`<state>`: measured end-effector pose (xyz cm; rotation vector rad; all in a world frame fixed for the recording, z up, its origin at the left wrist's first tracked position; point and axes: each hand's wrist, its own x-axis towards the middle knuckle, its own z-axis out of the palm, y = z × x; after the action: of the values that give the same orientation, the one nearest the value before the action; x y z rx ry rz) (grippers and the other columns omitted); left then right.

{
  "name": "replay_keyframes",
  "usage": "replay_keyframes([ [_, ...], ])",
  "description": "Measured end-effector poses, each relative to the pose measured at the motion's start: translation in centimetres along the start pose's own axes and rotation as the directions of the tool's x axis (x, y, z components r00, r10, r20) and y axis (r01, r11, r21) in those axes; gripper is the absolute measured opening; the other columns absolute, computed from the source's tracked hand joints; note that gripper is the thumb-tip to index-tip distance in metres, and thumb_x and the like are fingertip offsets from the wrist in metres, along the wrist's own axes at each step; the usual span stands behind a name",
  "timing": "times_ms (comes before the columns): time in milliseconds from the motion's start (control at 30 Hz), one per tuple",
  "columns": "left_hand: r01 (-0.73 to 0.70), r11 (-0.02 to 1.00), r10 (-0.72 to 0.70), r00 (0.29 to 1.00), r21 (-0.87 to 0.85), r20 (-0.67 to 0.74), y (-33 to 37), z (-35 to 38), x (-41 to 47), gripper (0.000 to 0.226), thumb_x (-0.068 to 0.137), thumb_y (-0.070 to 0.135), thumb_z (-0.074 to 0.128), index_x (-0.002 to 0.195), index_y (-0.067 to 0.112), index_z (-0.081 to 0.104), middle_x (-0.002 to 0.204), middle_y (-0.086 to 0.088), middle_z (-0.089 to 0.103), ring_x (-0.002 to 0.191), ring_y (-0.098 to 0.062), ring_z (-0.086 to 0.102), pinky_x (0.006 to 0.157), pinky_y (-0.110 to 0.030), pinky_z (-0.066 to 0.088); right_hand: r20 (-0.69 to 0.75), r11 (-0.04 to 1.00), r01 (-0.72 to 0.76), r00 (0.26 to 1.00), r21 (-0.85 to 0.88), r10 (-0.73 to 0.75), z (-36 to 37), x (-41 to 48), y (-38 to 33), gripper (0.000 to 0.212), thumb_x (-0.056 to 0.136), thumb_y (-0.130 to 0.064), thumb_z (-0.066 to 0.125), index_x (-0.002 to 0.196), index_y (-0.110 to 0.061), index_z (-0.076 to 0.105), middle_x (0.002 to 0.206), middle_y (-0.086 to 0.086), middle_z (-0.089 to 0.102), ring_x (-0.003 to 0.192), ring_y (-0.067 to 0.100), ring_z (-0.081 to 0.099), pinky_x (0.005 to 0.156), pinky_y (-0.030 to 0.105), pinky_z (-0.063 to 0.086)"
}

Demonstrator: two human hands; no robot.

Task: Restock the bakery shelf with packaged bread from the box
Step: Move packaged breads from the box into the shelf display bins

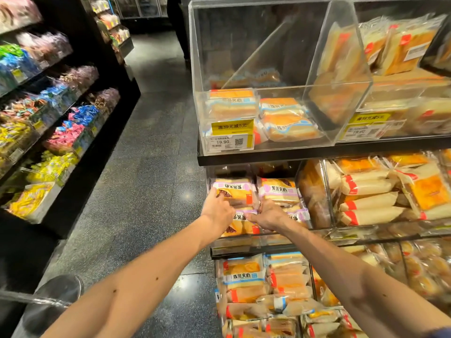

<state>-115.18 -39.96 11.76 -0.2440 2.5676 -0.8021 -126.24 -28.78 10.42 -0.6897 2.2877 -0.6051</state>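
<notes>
Both arms reach into the middle shelf's left clear bin (268, 236). My left hand (217, 211) grips the left side of a purple-banded bread pack (240, 223), its thumb up against another purple-banded pack (233, 191) stacked behind. My right hand (268, 215) pinches the same front pack at its right edge, fingers curled. More purple-banded packs (278, 190) lie to the right in that bin. The top shelf's clear bin (317, 140) holds a few blue-banded packs (288, 128) and is mostly empty. No box is in view.
Neighbouring bins hold red-and-white bread packs (366, 198); the lower shelf has blue-labelled packs (244, 276). A candy rack (48, 132) lines the left of the dark speckled aisle floor (146, 167). A clear plastic thing (48, 303) sits low at left.
</notes>
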Motion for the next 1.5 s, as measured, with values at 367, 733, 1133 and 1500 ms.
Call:
replay_keyframes([
  [367,-0.068,0.525,-0.335,0.900,-0.849,-0.279,-4.4,-2.4,-9.5,0.020,0.098,0.030,0.057,0.103,0.015,0.070,0.092,0.000,0.068,0.087,-0.021,0.064,0.074,-0.032,0.048,-0.263,0.937,0.191,0.926,-0.293,-0.271,-2.0,-9.6,-2.6,0.037,0.092,-0.043,0.063,0.120,-0.018,0.061,0.098,0.001,0.070,0.104,0.025,0.064,0.084,0.034,0.048],
  [733,0.517,0.073,-0.829,0.506,-0.853,0.236,7.9,9.1,-40.8,0.017,0.089,0.022,0.071,0.099,0.008,0.068,0.089,0.000,0.061,0.083,-0.015,0.055,0.078,-0.024,0.042,0.417,0.321,0.900,0.424,-0.295,-0.804,18.1,-24.0,-6.9,0.041,0.094,-0.044,0.055,0.130,-0.024,0.051,0.123,0.003,0.056,0.117,0.027,0.054,0.092,0.040,0.048],
  [1133,0.888,-0.405,-0.481,-0.005,-0.218,0.876,27.2,22.6,-65.5,0.038,0.099,0.033,0.050,0.136,0.025,0.051,0.134,-0.007,0.057,0.123,-0.028,0.052,0.097,-0.038,0.045,0.852,-0.108,0.994,-0.058,0.002,-0.521,44.1,-41.1,-9.7,0.048,0.097,-0.036,0.050,0.142,-0.018,0.041,0.139,0.006,0.048,0.128,0.029,0.045,0.096,0.038,0.044],
  [1500,0.729,-0.680,-0.096,0.027,-0.085,0.995,34.1,39.8,-73.3,0.050,0.099,0.042,0.049,0.141,0.017,0.041,0.137,-0.014,0.052,0.125,-0.033,0.049,0.098,-0.042,0.045,0.971,-0.165,0.969,0.154,-0.185,-0.183,66.4,-43.2,-10.4,0.052,0.093,-0.030,0.059,0.139,-0.014,0.041,0.143,0.012,0.045,0.123,0.033,0.052,0.098,0.042,0.047],
])
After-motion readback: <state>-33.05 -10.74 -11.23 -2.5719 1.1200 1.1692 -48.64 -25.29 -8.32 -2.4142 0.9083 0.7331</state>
